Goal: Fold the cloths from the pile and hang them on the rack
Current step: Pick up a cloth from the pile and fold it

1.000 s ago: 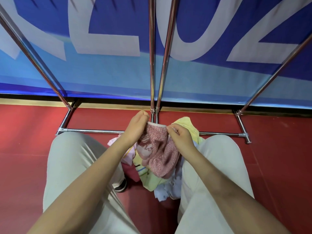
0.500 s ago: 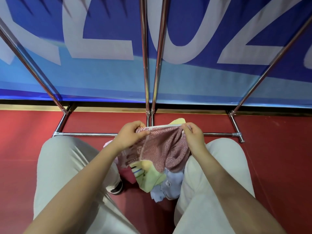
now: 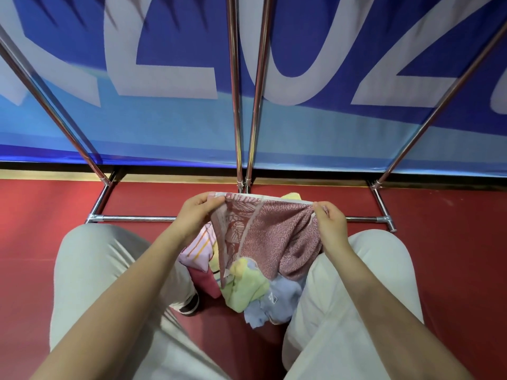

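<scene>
While pink cloth hangs stretched, pile beneath partly hidden.

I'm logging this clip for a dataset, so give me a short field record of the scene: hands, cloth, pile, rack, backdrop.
left hand: pinches the cloth's top left corner
right hand: pinches the cloth's top right corner
cloth: pink patterned, top edge stretched between both hands, rest hanging
pile: pink striped, green-yellow and blue cloths on the floor between the knees
rack: chrome tubes, no cloth on the visible part
floor: red
banner: blue with large pale characters, behind the rack
</scene>
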Tool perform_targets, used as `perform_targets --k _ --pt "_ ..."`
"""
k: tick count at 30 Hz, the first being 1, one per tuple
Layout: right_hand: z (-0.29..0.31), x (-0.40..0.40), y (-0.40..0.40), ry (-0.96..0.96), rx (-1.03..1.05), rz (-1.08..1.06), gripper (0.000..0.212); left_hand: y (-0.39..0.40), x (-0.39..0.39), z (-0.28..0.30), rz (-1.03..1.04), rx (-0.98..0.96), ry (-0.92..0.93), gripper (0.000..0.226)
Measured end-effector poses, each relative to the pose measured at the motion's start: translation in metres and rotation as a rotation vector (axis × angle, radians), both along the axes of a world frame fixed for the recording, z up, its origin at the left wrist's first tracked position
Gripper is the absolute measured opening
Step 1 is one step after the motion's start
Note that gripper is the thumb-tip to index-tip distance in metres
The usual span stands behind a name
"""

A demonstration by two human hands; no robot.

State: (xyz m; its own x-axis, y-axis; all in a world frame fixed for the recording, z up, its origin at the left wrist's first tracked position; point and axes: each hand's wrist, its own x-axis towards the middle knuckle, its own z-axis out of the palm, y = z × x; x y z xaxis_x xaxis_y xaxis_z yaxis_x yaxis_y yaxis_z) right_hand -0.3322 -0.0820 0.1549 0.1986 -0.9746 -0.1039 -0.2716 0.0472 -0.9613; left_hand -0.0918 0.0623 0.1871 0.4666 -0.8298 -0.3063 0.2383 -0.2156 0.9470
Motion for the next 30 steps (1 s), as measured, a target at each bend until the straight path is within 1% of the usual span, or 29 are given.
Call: perform_targets --k 1,3,5,9,13,14,17,18,19,22,24,30 --pt "0.0 0.001 0.0 -0.001 0.003 -0.008 0.024 -0.001 -0.001 0.002 0.007 -0.024 0.053 0.015" --pt "0.001 0.003 0.0 -0.002 -0.001 -0.013 0.024 -0.003 -0.002 0.005 0.042 -0.06 0.151 0.018" --pt "0.001 0.005 0.0 -0.006 -0.005 -0.008 0.021 -0.005 -0.002 0.006 0.093 -0.069 0.188 0.019" --pt "0.002 0.01 0.003 -0.03 0.0 -0.031 0.021 -0.01 -0.003 0.002 0.208 -0.036 0.116 0.018" --pt "0.008 0.016 0.004 -0.049 -0.032 -0.079 0.026 -0.013 -0.007 0.0 0.258 0.007 0.069 0.025" --pt "0.007 0.018 0.004 -0.024 -0.064 -0.077 0.029 -0.013 -0.01 0.001 0.274 0.008 0.07 0.025" --pt "0.003 0.021 0.005 0.214 -0.228 -0.039 0.031 -0.016 -0.017 0.001 0.275 -0.012 0.063 0.024" --pt "0.002 0.023 0.005 0.256 -0.249 -0.025 0.03 -0.017 -0.019 0.002 0.273 -0.022 0.055 0.024" --pt "0.003 0.025 0.005 0.245 -0.239 -0.006 0.029 -0.019 -0.021 0.002 0.273 -0.029 0.044 0.024" --pt "0.006 0.035 0.006 0.031 -0.076 0.006 0.028 -0.024 -0.026 0.003 0.25 -0.011 0.01 0.028" --pt "0.009 0.042 0.007 -0.047 0.011 -0.004 0.025 -0.027 -0.031 0.004 0.232 0.0 -0.005 0.029" --pt "0.018 0.058 0.018 -0.152 0.012 0.057 0.02 -0.034 -0.046 0.005 0.163 -0.024 -0.054 0.026"
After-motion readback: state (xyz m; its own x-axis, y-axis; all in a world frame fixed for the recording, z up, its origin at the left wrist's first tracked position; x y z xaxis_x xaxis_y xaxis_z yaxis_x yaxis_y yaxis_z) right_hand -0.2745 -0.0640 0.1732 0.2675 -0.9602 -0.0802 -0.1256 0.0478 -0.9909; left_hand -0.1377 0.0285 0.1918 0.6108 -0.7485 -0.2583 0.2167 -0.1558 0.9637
